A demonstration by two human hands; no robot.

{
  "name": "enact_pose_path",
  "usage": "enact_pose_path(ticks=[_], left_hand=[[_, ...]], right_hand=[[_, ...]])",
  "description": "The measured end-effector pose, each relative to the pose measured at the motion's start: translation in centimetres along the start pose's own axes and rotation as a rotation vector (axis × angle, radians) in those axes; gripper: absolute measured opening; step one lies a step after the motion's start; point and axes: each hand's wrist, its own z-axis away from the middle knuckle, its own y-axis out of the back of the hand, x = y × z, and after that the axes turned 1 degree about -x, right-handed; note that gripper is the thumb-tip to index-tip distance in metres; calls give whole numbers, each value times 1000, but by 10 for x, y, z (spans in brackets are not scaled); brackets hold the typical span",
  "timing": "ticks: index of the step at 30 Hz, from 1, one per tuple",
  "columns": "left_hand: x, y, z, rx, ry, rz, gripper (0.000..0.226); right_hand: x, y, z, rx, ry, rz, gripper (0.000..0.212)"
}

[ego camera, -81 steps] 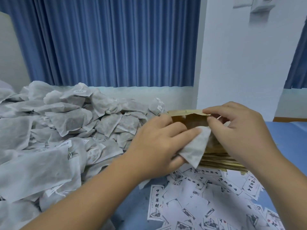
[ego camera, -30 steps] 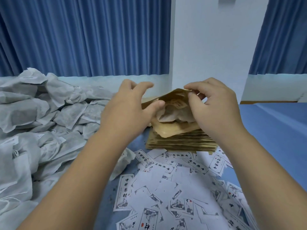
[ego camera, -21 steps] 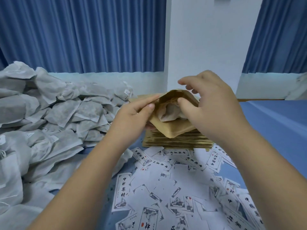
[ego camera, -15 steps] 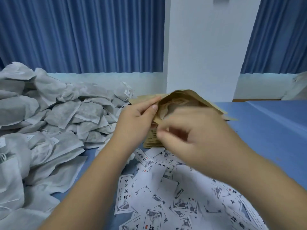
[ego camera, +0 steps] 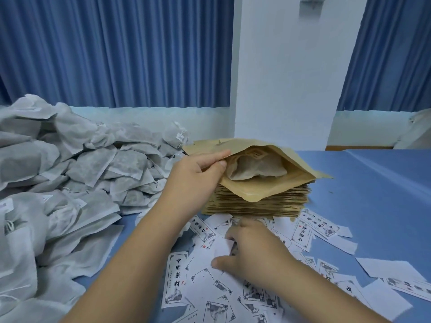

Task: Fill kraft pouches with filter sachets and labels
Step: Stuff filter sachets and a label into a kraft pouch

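A kraft pouch [ego camera: 268, 190] lies open on top of a stack of flat kraft pouches [ego camera: 256, 206]. A white filter sachet [ego camera: 254, 169] sits inside its mouth. My left hand [ego camera: 198, 173] pinches the pouch's upper lip at the left and holds it open. My right hand [ego camera: 251, 250] is down on the scattered paper labels [ego camera: 177, 283] in front of the stack, fingers spread over them; whether it grips one is hidden.
A big heap of white filter sachets [ego camera: 70, 183] fills the left side of the blue table [ego camera: 373, 194]. A white pillar [ego camera: 291, 78] and blue curtains stand behind. Labels [ego camera: 310, 231] spread right of the stack's front.
My right hand let go of the pouch mouth and dropped down onto the labels. The sachet now sits inside the pouch, which my left hand keeps holding open.
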Motion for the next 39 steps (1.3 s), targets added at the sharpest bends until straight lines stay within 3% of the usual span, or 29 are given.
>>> enact_pose_path(ticks=[6,13,18,20,27,30,33,39], left_hand=[[-1,-1,-1,2,10,28,25],[-1,-4,-2,15,-35,54,25],[0,-8,-1,17,-44,51,25],[1,-10,0,25,-44,66,25],[8,-19,5,41,-72,52,25],[11,-22,8,44,-85,40,24],[13,-23,10,56,-142,-19,24],[16,-27,13,59,-180,-83,23]], right_hand=[[-3,11,1,159,23,-204,13],[-23,87,34,212,175,-190,7],[-12,136,58,566,196,-67,19],[-7,139,56,634,155,-3,22],[4,112,33,496,-50,180,12],[6,109,21,390,-164,254,21],[6,109,14,403,-223,324,18],[9,112,5,392,-129,420,16]])
